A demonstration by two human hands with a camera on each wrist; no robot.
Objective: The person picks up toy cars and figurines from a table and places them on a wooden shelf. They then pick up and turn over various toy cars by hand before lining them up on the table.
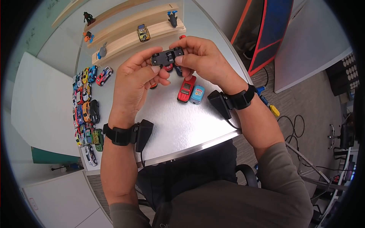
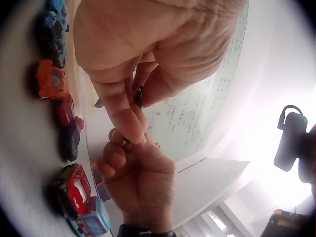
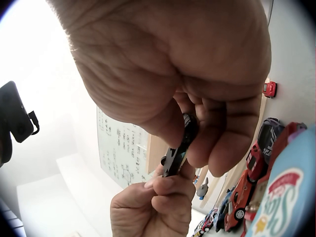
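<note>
Both hands hold a toy car [image 1: 166, 57] above the table, its black underside turned toward the head camera. My left hand [image 1: 131, 76] pinches one end between thumb and fingers. At the other end my right hand [image 1: 209, 59] grips it the same way, thumb on the underside. In the right wrist view the toy car [image 3: 177, 148] appears edge-on between the fingertips; the left wrist view mostly hides it behind the hands. Beneath the hands, a red toy car [image 1: 186, 89] lies beside a light blue one [image 1: 197, 94], and other toy cars are partly covered.
Several toy cars [image 1: 86, 110] stand in rows along the table's left edge, with a red one [image 1: 104, 76] beside them. At the back, a tiered wooden rack [image 1: 133, 22] bears a yellow-and-black car [image 1: 143, 33] and small animal figures. The metallic tabletop [image 1: 171, 125] ends before the person's lap.
</note>
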